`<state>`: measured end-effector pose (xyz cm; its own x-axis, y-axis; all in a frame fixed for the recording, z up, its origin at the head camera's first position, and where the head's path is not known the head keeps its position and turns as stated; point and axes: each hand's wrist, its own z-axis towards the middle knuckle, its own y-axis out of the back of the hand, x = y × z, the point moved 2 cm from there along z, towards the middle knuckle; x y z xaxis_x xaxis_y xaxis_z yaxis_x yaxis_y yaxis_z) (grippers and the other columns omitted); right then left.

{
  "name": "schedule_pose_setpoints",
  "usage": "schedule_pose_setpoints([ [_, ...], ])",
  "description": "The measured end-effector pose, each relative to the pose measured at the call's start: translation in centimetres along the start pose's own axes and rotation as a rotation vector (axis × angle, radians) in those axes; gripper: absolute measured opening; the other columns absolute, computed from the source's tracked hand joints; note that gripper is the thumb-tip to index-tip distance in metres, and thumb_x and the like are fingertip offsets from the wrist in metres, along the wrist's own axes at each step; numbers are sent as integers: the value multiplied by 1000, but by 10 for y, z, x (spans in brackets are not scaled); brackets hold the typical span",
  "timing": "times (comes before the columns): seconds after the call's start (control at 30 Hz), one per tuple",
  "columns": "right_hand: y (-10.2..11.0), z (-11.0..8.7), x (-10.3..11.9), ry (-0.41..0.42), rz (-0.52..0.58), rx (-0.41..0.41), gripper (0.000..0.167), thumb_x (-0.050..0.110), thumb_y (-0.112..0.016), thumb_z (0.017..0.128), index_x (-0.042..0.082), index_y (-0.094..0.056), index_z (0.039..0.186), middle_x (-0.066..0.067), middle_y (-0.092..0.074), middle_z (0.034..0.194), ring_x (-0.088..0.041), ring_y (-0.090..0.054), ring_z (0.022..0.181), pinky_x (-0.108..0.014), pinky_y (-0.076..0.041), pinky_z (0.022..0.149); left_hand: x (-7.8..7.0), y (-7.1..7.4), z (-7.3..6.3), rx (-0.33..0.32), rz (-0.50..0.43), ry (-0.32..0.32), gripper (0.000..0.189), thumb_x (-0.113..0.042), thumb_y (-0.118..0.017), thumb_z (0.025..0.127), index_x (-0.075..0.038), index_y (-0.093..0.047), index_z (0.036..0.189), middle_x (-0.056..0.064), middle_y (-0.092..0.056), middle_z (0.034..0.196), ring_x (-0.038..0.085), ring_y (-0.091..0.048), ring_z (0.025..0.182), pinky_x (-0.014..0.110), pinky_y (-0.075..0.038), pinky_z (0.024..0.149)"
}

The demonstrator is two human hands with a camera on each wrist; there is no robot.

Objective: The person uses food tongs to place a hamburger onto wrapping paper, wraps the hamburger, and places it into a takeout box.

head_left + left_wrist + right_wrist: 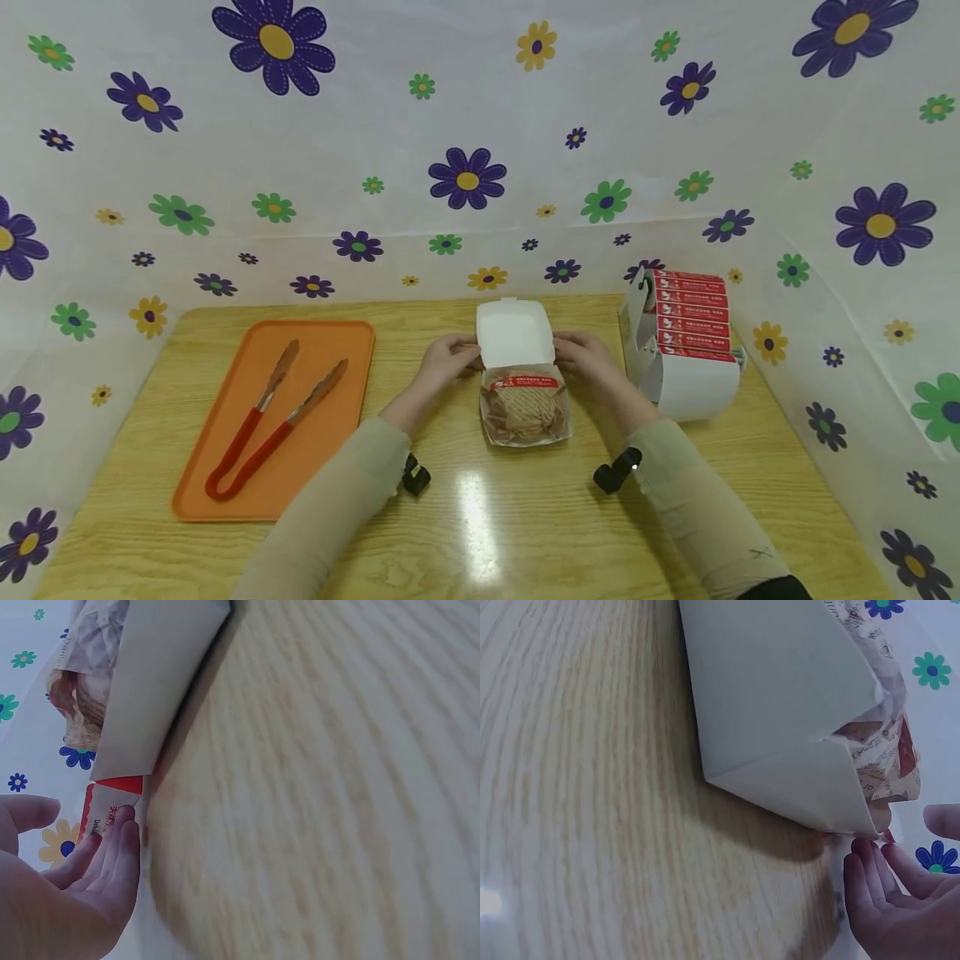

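An open white paper burger box [514, 337] stands mid-table, its lid raised toward the back. Inside its base lies a burger in brown printed wrap [527, 414] with a red label strip [525, 382] across it. At the lid's left side is my left hand [446, 362], its fingertips against the printed outer face of the lid [101, 804] and its thumb held apart in the left wrist view. On the opposite side, my right hand [591, 360] has extended fingers [871, 874] right at the box's far corner, thumb spread away. The box's back is hidden in the head view.
To the left, an orange tray [315, 467] carries red-handled tongs [247, 446]. A white dispenser [637, 321] with a roll of red-and-white labels [693, 321] stands close to the right forearm. Behind the wooden table [525, 525] hangs a flowered cloth [322, 150].
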<state>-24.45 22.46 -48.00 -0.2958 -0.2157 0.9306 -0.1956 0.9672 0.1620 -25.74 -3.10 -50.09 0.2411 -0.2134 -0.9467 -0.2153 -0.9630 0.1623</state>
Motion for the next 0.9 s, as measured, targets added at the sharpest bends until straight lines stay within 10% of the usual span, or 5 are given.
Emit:
schedule_pose_setpoints([
  [0.2,3,-4,3,21,105,0,57,21,-45,114,-17,-36,155,-40,-46,156,-19,-67,123,-31,-56,111,-5,-1,0,-10,-78,0,44,-18,-62,108,6,-58,145,27,-68,136,30,-75,105,37,-65,96],
  [0.57,14,-20,19,101,31,12,58,26,-36,117,-19,-38,153,-40,-44,157,-15,-66,121,-39,-50,120,-26,-2,-14,0,-146,-64,48,-29,-53,111,8,-58,141,29,-66,136,26,-76,102,43,-64,98],
  [0.9,19,-46,31,109,-87,1,61,35,-34,116,-11,-44,154,-35,-52,154,-39,-62,136,-50,-48,121,-36,0,-32,51,60,-207,47,-35,-57,110,1,-64,138,22,-67,135,39,-69,121,47,-61,105],
])
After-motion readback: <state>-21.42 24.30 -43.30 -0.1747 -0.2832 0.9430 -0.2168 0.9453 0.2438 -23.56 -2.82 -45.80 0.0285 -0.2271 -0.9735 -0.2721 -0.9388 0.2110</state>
